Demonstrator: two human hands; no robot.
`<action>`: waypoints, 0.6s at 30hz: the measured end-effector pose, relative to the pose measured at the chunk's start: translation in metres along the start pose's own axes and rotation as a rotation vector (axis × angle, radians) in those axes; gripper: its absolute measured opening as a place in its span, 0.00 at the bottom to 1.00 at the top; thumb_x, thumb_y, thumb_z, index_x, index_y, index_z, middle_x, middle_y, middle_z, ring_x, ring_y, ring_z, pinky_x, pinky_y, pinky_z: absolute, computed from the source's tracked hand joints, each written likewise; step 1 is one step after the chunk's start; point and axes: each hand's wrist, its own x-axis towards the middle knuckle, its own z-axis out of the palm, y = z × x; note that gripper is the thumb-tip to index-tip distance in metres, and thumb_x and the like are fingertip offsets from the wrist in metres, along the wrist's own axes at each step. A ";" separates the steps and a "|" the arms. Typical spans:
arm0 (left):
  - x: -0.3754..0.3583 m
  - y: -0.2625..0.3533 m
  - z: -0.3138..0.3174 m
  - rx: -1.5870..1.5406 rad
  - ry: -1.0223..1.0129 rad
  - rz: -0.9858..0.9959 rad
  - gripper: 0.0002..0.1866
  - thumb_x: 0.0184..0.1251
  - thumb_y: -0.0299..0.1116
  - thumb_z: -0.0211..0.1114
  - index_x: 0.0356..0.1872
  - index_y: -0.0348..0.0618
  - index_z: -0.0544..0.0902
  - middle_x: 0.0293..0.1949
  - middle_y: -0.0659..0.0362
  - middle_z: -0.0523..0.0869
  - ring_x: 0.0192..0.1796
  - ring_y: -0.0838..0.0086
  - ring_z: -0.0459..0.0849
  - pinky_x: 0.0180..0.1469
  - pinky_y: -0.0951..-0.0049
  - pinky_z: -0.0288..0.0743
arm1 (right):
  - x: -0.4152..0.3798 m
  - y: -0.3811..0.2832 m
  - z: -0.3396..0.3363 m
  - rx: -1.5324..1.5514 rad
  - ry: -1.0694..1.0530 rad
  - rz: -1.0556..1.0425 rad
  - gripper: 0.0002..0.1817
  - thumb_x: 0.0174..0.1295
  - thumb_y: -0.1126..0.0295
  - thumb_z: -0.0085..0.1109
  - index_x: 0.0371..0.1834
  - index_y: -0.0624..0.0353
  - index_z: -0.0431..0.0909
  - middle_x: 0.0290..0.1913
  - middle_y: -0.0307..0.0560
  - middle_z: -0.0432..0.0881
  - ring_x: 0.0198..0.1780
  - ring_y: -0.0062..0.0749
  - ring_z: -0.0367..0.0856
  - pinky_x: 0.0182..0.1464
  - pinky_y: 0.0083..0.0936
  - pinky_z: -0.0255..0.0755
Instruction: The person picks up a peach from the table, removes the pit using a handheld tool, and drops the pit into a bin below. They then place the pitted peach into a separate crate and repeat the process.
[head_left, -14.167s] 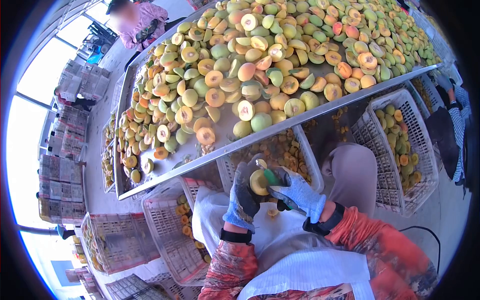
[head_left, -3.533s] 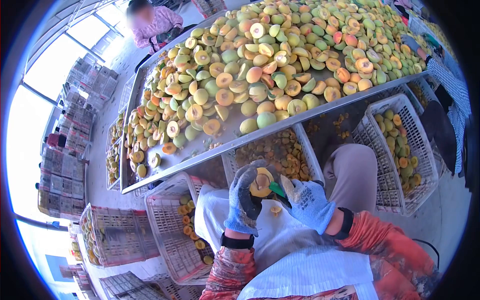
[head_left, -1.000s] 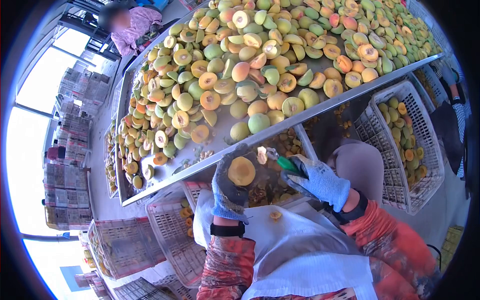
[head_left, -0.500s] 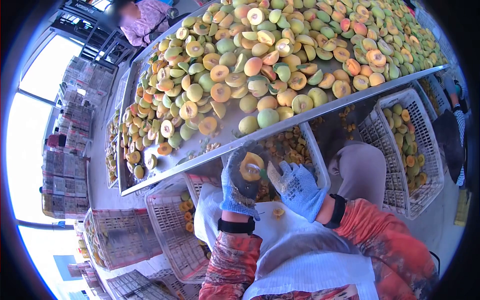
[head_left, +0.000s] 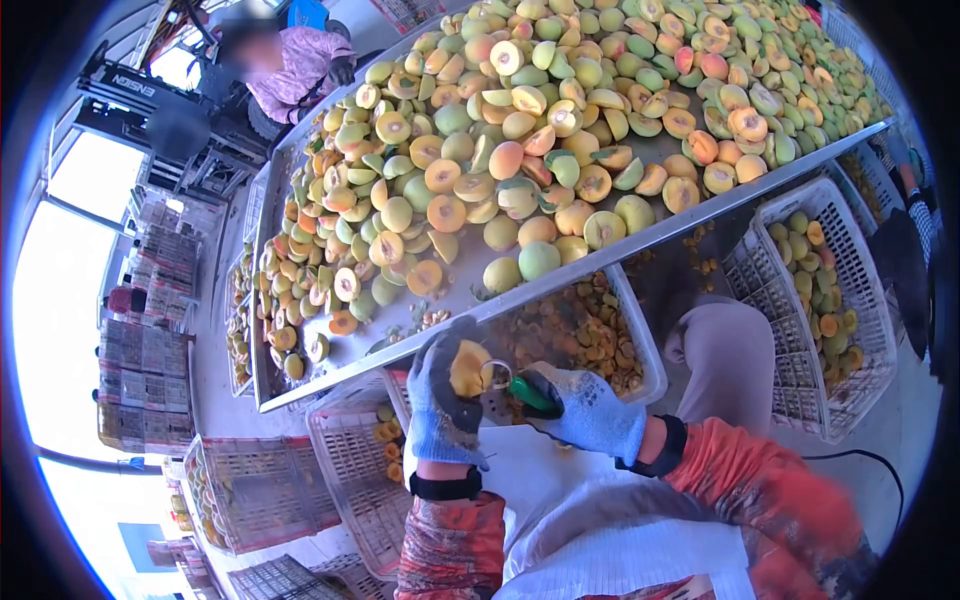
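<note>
In a blue-grey work glove, my left hand (head_left: pixel 437 405) is closed around a peach half (head_left: pixel 467 370) with its yellow cut flesh showing. My right hand (head_left: pixel 590 405), gloved too, grips a pitting tool (head_left: pixel 530 393) with a green handle and a curved metal loop. The loop is at the right edge of the peach half; whether it touches the flesh is hard to make out. Both hands are above my white apron, just in front of the metal table (head_left: pixel 400 350). Below and beyond them stands a white crate (head_left: pixel 652 360) holding pits and scraps.
Halved and whole peaches (head_left: pixel 480 150) are heaped on the table. Plastic crates of fruit stand at right (head_left: pixel 860 330) and left (head_left: pixel 350 470). A person (head_left: pixel 300 65) in a patterned top is across the table, near a forklift (head_left: pixel 150 110). Stacked crates (head_left: pixel 145 380) line the left.
My left hand has turned the peach half. My right hand, earlier with fingers apart and the handle mostly hidden, now grips the green handle with the loop at the fruit. The view has shifted slightly.
</note>
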 end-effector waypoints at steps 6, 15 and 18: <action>-0.005 -0.049 -0.185 0.786 0.301 -0.075 0.16 0.54 0.18 0.63 0.46 0.34 0.79 0.47 0.53 0.81 0.46 0.72 0.81 0.48 0.74 0.76 | -0.020 0.068 -0.022 -0.279 0.023 0.167 0.23 0.55 0.58 0.62 0.51 0.56 0.71 0.40 0.53 0.81 0.39 0.49 0.81 0.41 0.37 0.74; 0.112 -0.017 0.049 1.160 -0.237 0.015 0.27 0.50 0.34 0.70 0.55 0.41 0.76 0.48 0.51 0.81 0.50 0.64 0.80 0.53 0.68 0.74 | -0.023 0.080 -0.029 -0.230 -0.024 0.326 0.25 0.57 0.54 0.57 0.53 0.58 0.69 0.37 0.54 0.81 0.36 0.49 0.82 0.38 0.39 0.74; 0.138 -0.046 0.063 1.166 -0.402 0.042 0.30 0.46 0.39 0.70 0.55 0.44 0.75 0.53 0.47 0.77 0.53 0.55 0.77 0.56 0.62 0.71 | -0.029 0.078 -0.045 -0.163 0.013 0.325 0.22 0.57 0.53 0.56 0.49 0.56 0.72 0.37 0.54 0.81 0.36 0.49 0.81 0.39 0.40 0.74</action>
